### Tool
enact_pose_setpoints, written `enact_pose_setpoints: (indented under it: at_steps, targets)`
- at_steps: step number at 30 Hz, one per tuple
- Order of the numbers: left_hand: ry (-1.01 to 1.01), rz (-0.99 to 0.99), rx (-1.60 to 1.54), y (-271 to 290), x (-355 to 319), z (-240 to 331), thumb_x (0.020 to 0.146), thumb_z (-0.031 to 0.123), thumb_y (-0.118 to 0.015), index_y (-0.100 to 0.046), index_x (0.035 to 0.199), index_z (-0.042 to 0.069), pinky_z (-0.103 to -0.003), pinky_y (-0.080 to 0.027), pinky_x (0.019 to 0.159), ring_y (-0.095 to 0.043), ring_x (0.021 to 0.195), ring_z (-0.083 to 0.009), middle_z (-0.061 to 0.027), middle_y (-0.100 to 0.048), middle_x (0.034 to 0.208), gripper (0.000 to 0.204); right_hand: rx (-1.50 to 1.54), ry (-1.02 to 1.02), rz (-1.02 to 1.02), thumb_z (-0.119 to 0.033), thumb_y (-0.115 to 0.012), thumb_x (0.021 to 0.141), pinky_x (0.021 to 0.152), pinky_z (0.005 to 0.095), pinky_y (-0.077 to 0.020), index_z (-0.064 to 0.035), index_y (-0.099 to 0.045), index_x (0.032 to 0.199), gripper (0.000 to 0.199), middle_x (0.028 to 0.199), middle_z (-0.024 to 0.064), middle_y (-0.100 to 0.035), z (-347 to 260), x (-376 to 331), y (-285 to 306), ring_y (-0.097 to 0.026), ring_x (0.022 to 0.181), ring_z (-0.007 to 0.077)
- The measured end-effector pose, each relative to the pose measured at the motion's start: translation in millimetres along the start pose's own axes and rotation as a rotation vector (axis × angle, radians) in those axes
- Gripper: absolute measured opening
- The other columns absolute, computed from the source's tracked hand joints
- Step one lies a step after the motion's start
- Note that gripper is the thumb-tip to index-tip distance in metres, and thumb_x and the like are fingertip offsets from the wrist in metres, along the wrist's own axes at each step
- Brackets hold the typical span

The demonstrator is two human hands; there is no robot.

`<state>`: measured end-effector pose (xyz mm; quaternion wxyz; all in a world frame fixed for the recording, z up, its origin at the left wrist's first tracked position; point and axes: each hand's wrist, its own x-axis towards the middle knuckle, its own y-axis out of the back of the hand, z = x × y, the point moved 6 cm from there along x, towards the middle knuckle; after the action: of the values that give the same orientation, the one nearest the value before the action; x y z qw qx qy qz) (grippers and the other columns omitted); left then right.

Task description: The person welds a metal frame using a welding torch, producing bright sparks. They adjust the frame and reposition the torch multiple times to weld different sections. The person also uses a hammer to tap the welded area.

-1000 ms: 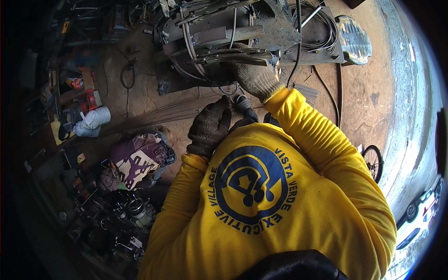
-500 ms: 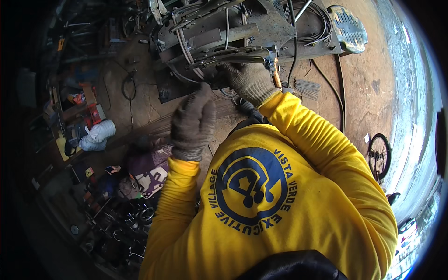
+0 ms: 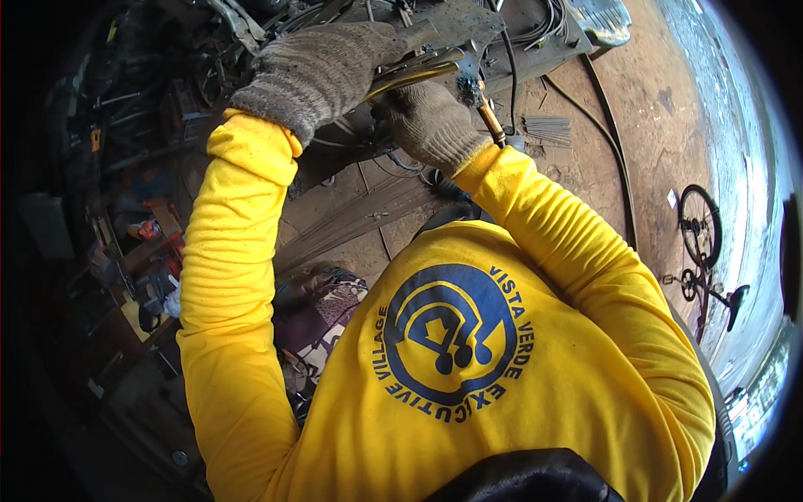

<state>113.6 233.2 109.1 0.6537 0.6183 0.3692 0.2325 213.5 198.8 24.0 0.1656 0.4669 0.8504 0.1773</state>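
My left hand [image 3: 322,74], in a grey-brown knit glove, lies over the metal pieces on the workbench [image 3: 556,60], its fingers together beside a flat metal piece [image 3: 421,35]. Its fingertips and whatever they grip are hidden. My right hand [image 3: 431,125], gloved alike, is curled just below some curved metal bars [image 3: 418,69]. Its fingers are closed, and what is inside them cannot be seen. A copper-coloured rod [image 3: 492,120] with a dark, crusted upper end stands right beside this hand.
Coiled wire [image 3: 544,23] lies on the bench at the upper right. A dark cable [image 3: 604,125] runs down the brown floor near a bundle of thin rods [image 3: 548,128]. Farther right stands a bicycle [image 3: 701,226]. Patterned cloth [image 3: 322,322] and clutter lie at the lower left.
My left hand has moved up from beside the bench onto the metal pieces. My right hand stays at nearly the same place under the curved bars. The view has shifted slightly.
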Motion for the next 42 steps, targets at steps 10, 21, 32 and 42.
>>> enact_pose_setpoints:
  at_steps: [10,21,32,42]
  targets:
    - [-0.043,-0.011,-0.058,-3.3,-8.5,-15.3,0.093,0.014,-0.054,-0.053,0.141,0.016,-0.046,-0.051,0.092,-0.064,0.108,-0.035,-0.0144,-0.065,0.123,0.049,0.696,-0.335,0.165,-0.026,-0.063,0.099,0.064,0.0214,-0.052,-0.0064,-0.067,0.126,0.034,0.099,0.0044,-0.073,50.0,-60.2,16.6,-0.063,0.072,0.0073]
    - [-0.062,0.028,-0.154,12.2,2.0,-1.1,0.092,0.013,-0.053,-0.061,0.13,0.012,-0.044,-0.052,0.091,-0.064,0.107,-0.037,-0.0156,-0.067,0.118,0.038,0.565,-0.29,-0.034,-0.029,-0.065,0.096,0.06,0.0249,-0.0534,-0.0067,-0.068,0.125,0.037,0.09,0.0061,-0.075,29.2,-48.8,-20.9,-0.066,0.065,0.0109]
    - [-0.048,0.037,-0.144,9.2,-4.5,-8.4,0.092,0.013,-0.054,-0.062,0.129,0.012,-0.043,-0.051,0.093,-0.064,0.109,-0.036,-0.0148,-0.067,0.121,0.038,0.344,-0.287,-0.1,-0.032,-0.061,0.098,0.057,0.0306,-0.0519,-0.0056,-0.073,0.108,0.031,0.074,0.0092,-0.071,12.4,-34.5,-35.3,-0.065,0.057,0.0161]
    - [-0.059,0.044,-0.131,8.1,-6.9,-10.5,0.091,0.012,-0.055,-0.063,0.129,0.013,-0.042,-0.051,0.096,-0.064,0.111,-0.0349,-0.014,-0.066,0.123,0.039,0.279,-0.259,-0.09,-0.034,-0.061,0.098,0.06,0.0314,-0.0531,-0.009,-0.073,0.112,0.031,0.075,0.0082,-0.071,12.6,-33.5,-36.5,-0.067,0.059,0.0172]
